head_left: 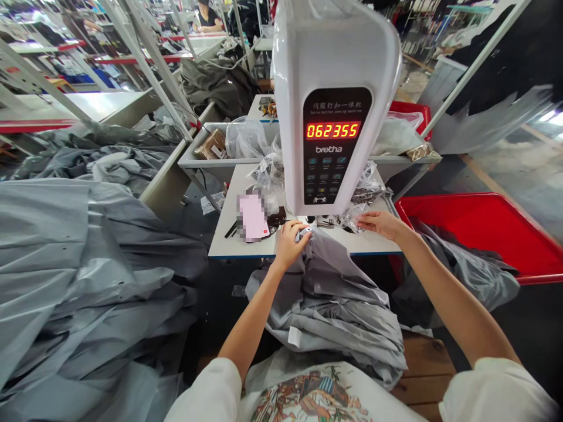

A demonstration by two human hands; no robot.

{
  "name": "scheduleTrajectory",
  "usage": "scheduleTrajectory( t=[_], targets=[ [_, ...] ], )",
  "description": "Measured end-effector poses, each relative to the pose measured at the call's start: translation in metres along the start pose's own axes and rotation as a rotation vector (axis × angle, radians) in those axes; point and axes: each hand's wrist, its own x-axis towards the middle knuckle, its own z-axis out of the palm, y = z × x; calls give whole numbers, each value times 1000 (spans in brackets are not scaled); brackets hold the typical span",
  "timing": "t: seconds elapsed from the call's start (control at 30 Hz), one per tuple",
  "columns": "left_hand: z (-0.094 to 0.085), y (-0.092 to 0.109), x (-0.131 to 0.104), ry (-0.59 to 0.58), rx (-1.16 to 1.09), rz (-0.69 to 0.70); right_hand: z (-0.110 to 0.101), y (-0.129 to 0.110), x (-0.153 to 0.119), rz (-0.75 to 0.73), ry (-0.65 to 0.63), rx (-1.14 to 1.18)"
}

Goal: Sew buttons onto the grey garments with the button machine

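My left hand [292,241] is closed on the upper edge of a grey garment [338,281], right below the head of a button sewing machine [336,70]. A small white label or button shows near its fingertips, too small to name. The rest of the garment hangs over the table's front edge into my lap. To the right, the fingertips of my right hand [382,225] come together at a crumpled clear plastic bag [353,218] on the tabletop. What they pinch, if anything, is hidden. The machine's needle area is mostly out of sight behind its head.
A pink phone-like object [253,217], partly blurred out, lies on the white table [224,237]. Grey garments [79,281] are piled at the left. At the right stands a red bin [488,205] with grey cloth over its edge. Metal frame poles rise on both sides.
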Motion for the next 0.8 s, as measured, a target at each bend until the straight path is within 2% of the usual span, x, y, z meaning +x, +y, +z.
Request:
scheduleTrajectory(
  t=[0.17, 0.43, 0.63, 0.8],
  targets=[
    [0, -1, 0, 2, -8, 10, -2, -7, -7, 32, 1, 37],
    [1, -2, 0, 23, -22, 30, -1, -11, -18, 72, -117, 133],
    [2, -3, 0, 18, -21, 29, -8, 4, -12, 4, -86, 179],
    [2, -4, 0, 20, -31, 36, -8, 7, -14, -8, -20, 217]
  ],
)
